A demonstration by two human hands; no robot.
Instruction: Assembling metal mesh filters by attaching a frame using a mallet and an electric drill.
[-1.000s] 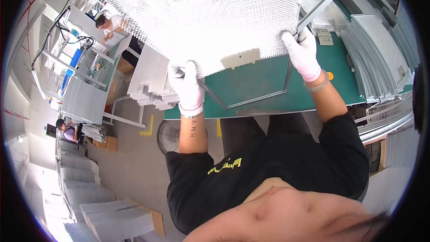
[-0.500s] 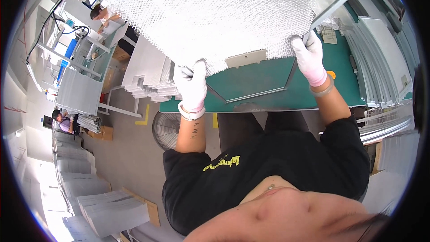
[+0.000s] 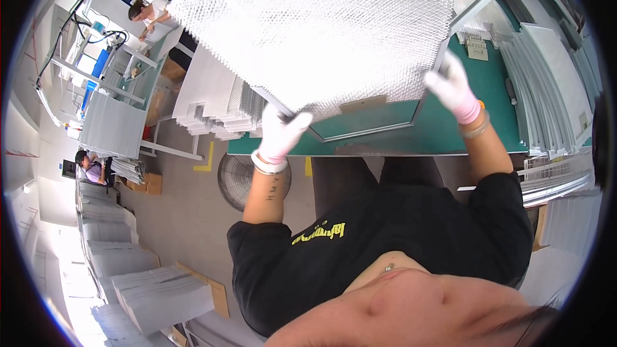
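A large sheet of silvery expanded mesh (image 3: 334, 45) lies across a slim metal frame (image 3: 366, 133), whose lower bar is over a green tabletop (image 3: 472, 135). The sheet's far end runs out of the top of the picture. My left hand (image 3: 281, 133), in a white glove, is closed at the frame's left side, thumb near the mesh corner. On the opposite side my right hand (image 3: 453, 90), also gloved and a little blurred, is around the side bar, its thumb at the mesh edge. The fingertips of both hands are partly hidden.
Stacked white panels (image 3: 209, 90) stand left of the table; more filter-like panels (image 3: 546, 83) are packed at the right. A small beige plate (image 3: 476, 48) lies on the tabletop. Below left is a round floor fan (image 3: 250, 180). One person (image 3: 151, 16) works at a far-left bench, another (image 3: 93, 167) farther back.
Both hands have shifted along the frame's sides, my left one nearer to me and slightly right, my right one slightly right. The mesh's near edge has come lower, covering more of the frame opening.
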